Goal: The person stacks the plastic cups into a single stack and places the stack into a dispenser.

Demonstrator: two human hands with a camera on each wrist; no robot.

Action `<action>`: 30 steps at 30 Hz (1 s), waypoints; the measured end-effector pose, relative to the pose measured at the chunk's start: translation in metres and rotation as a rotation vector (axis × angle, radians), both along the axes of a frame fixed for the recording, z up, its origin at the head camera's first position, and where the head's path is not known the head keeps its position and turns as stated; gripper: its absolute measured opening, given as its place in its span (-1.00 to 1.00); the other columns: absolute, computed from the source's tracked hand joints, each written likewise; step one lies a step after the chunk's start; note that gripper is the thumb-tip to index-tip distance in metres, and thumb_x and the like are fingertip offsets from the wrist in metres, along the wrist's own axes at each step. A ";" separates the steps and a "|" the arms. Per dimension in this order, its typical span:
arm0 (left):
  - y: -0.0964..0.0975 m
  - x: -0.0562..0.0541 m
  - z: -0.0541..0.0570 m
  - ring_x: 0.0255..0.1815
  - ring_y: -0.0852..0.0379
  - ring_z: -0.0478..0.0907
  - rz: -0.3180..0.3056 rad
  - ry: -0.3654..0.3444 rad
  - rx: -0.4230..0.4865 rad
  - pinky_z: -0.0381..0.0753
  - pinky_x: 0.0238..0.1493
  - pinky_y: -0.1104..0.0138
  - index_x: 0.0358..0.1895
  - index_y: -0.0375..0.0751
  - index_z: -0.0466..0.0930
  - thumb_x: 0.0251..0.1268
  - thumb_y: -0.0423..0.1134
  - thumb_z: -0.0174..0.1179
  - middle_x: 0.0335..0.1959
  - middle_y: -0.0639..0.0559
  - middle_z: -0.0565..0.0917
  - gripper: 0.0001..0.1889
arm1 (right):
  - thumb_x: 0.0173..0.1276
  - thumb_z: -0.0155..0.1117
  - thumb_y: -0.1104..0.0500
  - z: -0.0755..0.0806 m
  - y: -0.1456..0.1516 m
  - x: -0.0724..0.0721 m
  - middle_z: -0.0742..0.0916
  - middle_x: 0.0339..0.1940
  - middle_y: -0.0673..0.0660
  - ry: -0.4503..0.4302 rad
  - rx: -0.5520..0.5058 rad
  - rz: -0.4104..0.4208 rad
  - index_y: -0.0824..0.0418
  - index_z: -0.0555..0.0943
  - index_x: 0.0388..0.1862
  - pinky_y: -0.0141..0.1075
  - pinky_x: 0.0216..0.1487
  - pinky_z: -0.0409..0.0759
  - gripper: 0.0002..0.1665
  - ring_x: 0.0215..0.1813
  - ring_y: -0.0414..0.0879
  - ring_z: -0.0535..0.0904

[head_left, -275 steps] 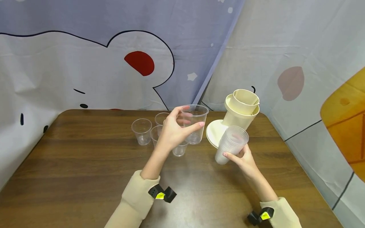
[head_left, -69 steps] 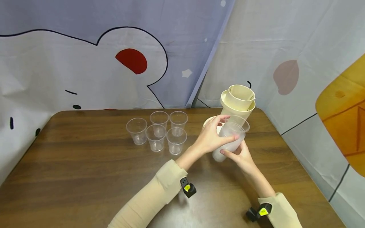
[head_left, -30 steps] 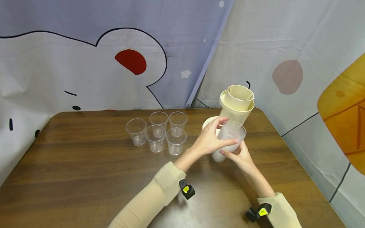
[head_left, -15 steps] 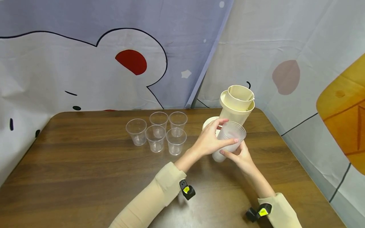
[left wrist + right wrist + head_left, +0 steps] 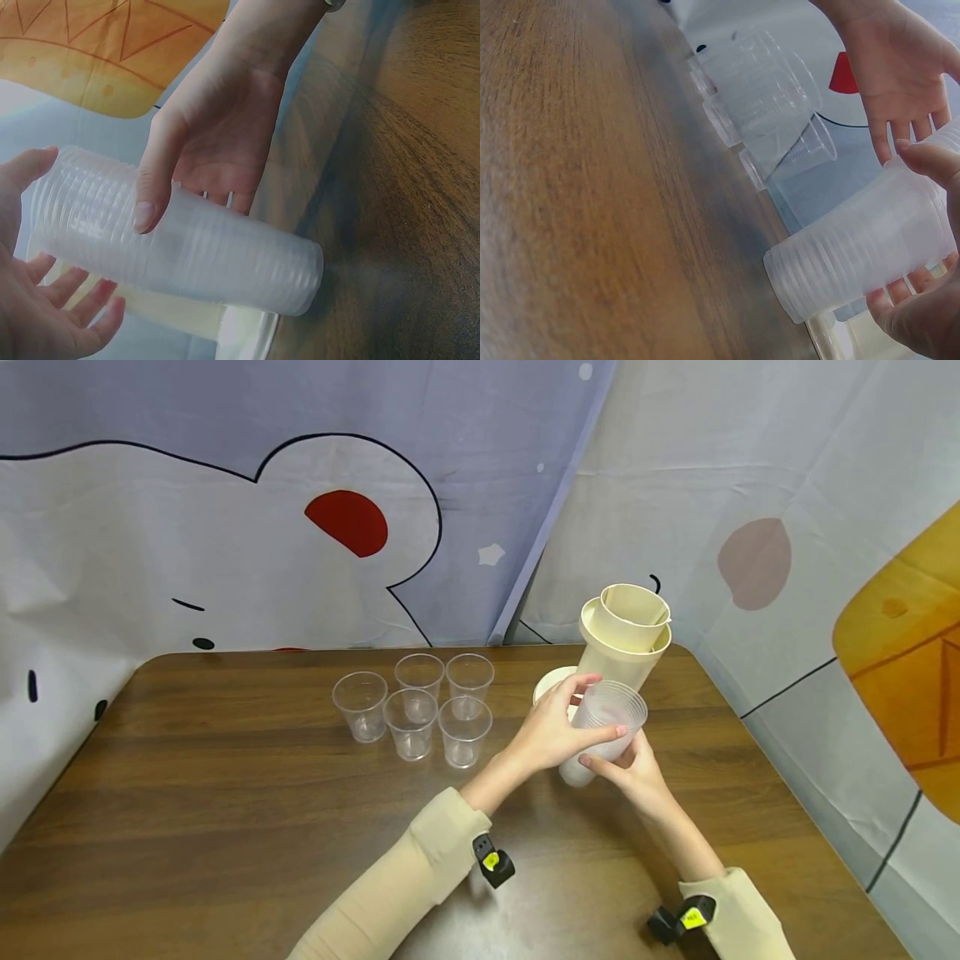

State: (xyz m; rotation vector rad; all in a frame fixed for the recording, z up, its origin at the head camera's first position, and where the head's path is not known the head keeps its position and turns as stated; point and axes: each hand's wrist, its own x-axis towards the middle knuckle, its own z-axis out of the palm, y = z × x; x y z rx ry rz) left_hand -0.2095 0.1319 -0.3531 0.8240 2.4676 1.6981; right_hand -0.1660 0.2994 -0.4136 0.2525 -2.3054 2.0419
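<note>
While the bare left hand [image 5: 549, 728] wraps round the rim end of a tall, tapering stack of nested clear plastic cups [image 5: 199, 247], its thumb along the near wall and its fingers on the far side, the bare right hand [image 5: 633, 778] grips the same stack lower down, thumb pressed on the near wall and fingers curled beneath. The stack is tilted, rims facing up and to the right, narrow bottom pointing down and to the left; whether that bottom touches the brown wood-grain table [image 5: 225, 810] below, I cannot tell. Just behind the stack stands a cream-coloured piece of nested cylinders with a wide collar [image 5: 615, 660], and a pale, flat, round disc [image 5: 550, 682] shows behind the stack to the left, partly covered by the left hand. Well apart from the stack, on its left, five clear, tapered plastic cups [image 5: 411, 727] stand upright in a close cluster, mouths up: two at the back, two in front, one at the left end. On the near side of the stack, both arms wear cream sleeves [image 5: 405, 877] with small black cameras [image 5: 492, 862] at the wrists. Beyond the stack hangs a lavender-and-white printed cloth [image 5: 202, 535] bearing a red rounded patch.
</note>
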 end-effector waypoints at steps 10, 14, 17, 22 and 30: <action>0.000 0.003 0.000 0.16 0.12 0.50 0.001 -0.036 0.014 0.55 0.06 0.33 0.31 -0.05 0.36 0.04 0.03 0.40 0.22 0.06 0.53 -0.27 | 0.20 0.25 0.45 0.001 -0.001 0.000 0.49 0.15 -0.09 0.004 0.003 -0.004 0.17 0.11 0.37 -0.49 0.07 0.54 -0.17 0.11 -0.32 0.54; 0.000 0.003 -0.001 0.16 0.12 0.50 -0.001 -0.039 0.020 0.54 0.06 0.34 0.31 -0.04 0.36 0.04 0.03 0.40 0.22 0.07 0.53 -0.28 | 0.19 0.25 0.45 0.000 -0.001 0.000 0.49 0.15 -0.09 0.005 0.002 0.002 0.17 0.10 0.38 -0.48 0.07 0.54 -0.17 0.11 -0.31 0.53; 0.000 0.003 -0.001 0.16 0.10 0.50 -0.002 -0.039 0.026 0.54 0.06 0.32 0.31 -0.03 0.35 0.04 0.03 0.40 0.21 0.05 0.53 -0.27 | 0.20 0.25 0.45 0.000 0.000 -0.001 0.49 0.16 -0.09 0.001 0.000 0.004 0.15 0.10 0.37 -0.48 0.08 0.54 -0.16 0.12 -0.31 0.53; -0.001 0.004 -0.003 0.16 0.08 0.49 0.006 -0.035 0.042 0.55 0.08 0.27 0.33 -0.06 0.33 0.04 0.02 0.41 0.19 0.01 0.54 -0.25 | 0.21 0.27 0.41 0.000 0.000 0.000 0.46 0.19 -0.08 -0.021 0.009 0.007 0.07 0.09 0.38 -0.48 0.10 0.53 -0.14 0.15 -0.32 0.51; -0.002 0.006 -0.001 0.17 0.11 0.48 0.013 -0.011 0.036 0.53 0.05 0.30 0.33 -0.04 0.32 0.01 0.03 0.43 0.19 0.03 0.54 -0.22 | 0.20 0.26 0.44 -0.002 0.002 -0.001 0.45 0.19 -0.07 0.016 0.004 0.023 0.06 0.11 0.37 -0.47 0.10 0.54 -0.15 0.15 -0.31 0.51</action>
